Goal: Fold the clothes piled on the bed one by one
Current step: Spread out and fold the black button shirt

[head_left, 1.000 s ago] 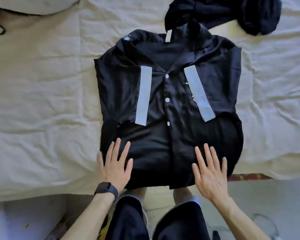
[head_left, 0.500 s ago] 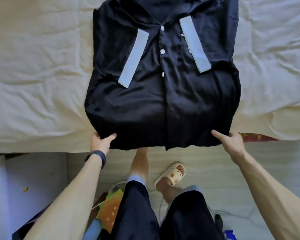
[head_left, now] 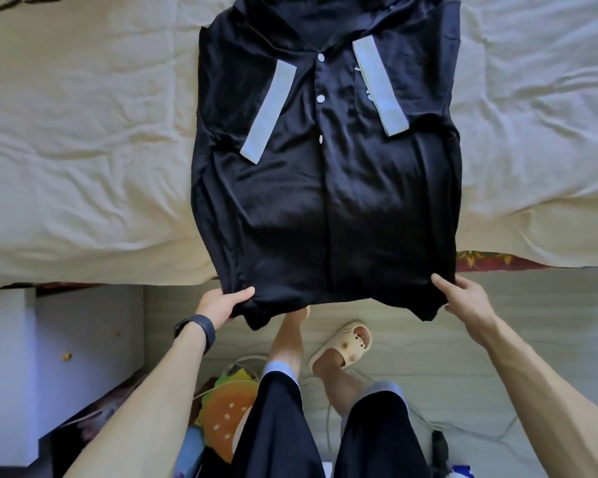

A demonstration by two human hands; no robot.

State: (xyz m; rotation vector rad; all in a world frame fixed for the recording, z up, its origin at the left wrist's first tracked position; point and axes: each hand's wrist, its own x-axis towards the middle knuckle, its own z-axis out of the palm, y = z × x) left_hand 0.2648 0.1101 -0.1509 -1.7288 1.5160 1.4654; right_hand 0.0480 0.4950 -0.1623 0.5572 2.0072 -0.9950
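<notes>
Left hand: thumb on top, fingers tucked under, pinching the near-left hem corner. Black shirt: face up on the bed, sleeves folded in, hem overhanging the bed's near edge. Right hand: pinches the near-right corner likewise. Best lift both corners level, carry hem to collar, sides aligned; the cloth looks slippery.

Shirt on bed, overhanging its edge
</notes>
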